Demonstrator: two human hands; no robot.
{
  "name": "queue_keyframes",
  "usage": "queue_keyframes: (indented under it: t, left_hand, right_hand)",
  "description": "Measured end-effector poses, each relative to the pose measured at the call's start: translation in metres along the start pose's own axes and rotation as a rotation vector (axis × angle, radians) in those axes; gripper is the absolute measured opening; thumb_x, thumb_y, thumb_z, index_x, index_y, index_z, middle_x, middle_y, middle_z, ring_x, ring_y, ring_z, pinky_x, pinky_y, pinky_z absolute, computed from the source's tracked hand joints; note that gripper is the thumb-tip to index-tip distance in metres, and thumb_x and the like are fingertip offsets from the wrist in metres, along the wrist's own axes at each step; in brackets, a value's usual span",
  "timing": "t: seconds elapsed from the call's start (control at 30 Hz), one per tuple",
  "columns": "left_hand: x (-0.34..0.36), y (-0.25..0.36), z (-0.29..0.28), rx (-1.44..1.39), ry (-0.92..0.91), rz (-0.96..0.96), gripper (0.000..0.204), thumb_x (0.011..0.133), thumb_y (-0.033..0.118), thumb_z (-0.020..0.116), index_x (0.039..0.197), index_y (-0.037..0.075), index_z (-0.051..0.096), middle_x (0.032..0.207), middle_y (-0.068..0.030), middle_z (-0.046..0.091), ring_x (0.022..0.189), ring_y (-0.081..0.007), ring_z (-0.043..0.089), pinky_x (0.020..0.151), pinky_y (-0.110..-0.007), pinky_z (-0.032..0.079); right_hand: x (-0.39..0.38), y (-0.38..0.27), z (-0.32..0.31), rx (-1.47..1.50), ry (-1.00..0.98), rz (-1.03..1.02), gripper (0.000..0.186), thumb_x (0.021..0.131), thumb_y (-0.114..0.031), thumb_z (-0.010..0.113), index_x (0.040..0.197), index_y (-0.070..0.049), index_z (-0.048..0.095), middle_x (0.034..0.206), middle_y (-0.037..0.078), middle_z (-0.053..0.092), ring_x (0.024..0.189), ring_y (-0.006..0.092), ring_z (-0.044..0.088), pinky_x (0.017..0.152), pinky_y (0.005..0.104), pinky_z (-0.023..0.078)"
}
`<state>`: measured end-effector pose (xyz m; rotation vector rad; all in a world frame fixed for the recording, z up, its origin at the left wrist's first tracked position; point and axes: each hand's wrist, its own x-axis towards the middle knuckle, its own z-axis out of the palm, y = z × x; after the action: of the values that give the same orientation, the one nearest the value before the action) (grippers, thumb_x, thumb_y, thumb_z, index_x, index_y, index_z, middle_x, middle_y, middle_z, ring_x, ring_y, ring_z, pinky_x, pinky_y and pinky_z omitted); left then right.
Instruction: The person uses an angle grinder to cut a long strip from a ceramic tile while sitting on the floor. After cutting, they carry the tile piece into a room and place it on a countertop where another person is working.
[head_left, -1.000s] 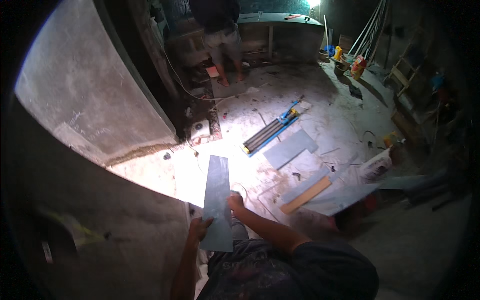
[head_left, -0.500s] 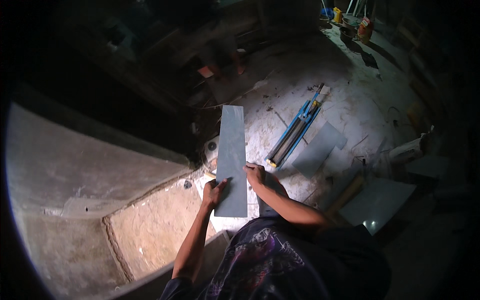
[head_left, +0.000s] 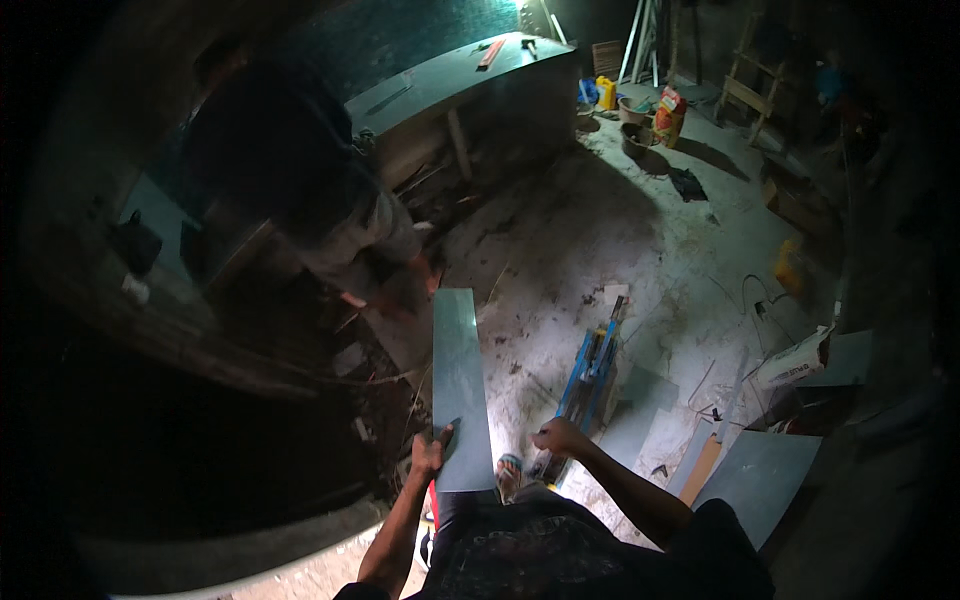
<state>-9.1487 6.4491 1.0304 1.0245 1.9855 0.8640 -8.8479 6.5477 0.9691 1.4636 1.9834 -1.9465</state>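
One tile strip, left hand gripping, apparently

The long grey tile strip is reaching forward from the left hand, and its far end is coming very near to another person who is bending just beyond it, so that way is blocked. To the left of the strip the ground is lying in darkness with rubble, and I cannot tell if there is room. To the right of the strip a bare patch of floor is staying open up to the blue tile cutter. The right hand is hovering free just beside the cutter's near end. Right of the cutter, loose tiles and a wooden piece are crowding the floor.
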Motion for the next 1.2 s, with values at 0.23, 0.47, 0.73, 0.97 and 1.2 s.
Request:
queue_keyframes:
  t: [0.23,0.47,0.73,0.97,1.2]
  left_hand:
    - [0.202,0.047,0.048,0.102,-0.136,0.168,0.051,0.086,0.044,0.067,0.092,-0.006,0.07,0.076,-0.0195,0.069,0.071,-0.031,0.067,0.067,-0.042,0.05]
    - [0.38,0.164,0.157,0.205,-0.335,0.181,0.051,0.083,0.048,0.068,0.094,-0.002,0.072,0.081,-0.021,0.07,0.076,-0.0322,0.07,0.069,-0.044,0.051]
    - [0.504,0.35,0.306,-0.07,-0.401,0.247,0.055,0.087,0.05,0.062,0.088,-0.005,0.067,0.082,-0.0249,0.069,0.078,-0.0412,0.068,0.072,-0.048,0.05]
    - [0.643,0.451,0.456,0.082,-0.89,0.359,0.048,0.097,0.047,0.054,0.101,0.001,0.063,0.088,-0.0193,0.069,0.08,-0.0338,0.068,0.071,-0.045,0.052]
    - [0.944,0.425,0.458,0.352,-0.702,0.58,0.046,0.083,0.028,0.071,0.124,0.01,0.061,0.105,-0.0168,0.07,0.09,-0.0319,0.069,0.078,-0.043,0.054]
  right_hand:
    - [0.125,-0.069,-0.078,0.989,0.044,0.277,0.065,0.096,-0.052,0.055,0.133,0.001,0.05,0.123,0.02,0.062,0.113,0.0316,0.061,0.095,0.0452,0.05]
    - [0.234,-0.1,-0.197,0.938,0.502,0.501,0.061,0.09,-0.054,0.065,0.117,0.0,0.06,0.102,0.015,0.062,0.087,0.0262,0.06,0.077,0.0428,0.051]
    - [0.311,-0.054,-0.421,0.645,1.072,0.311,0.056,0.093,-0.047,0.058,0.086,0.008,0.068,0.073,0.02,0.064,0.067,0.0263,0.061,0.065,0.0414,0.047]
    - [0.321,-0.06,-0.637,0.05,1.41,0.402,0.058,0.087,-0.046,0.064,0.067,0.008,0.062,0.064,0.028,0.06,0.06,0.0352,0.06,0.062,0.0476,0.045]
    - [0.32,-0.074,-0.866,-0.077,1.344,0.385,0.046,0.082,-0.036,0.07,0.067,0.006,0.062,0.063,0.027,0.06,0.059,0.0407,0.06,0.06,0.0472,0.045]
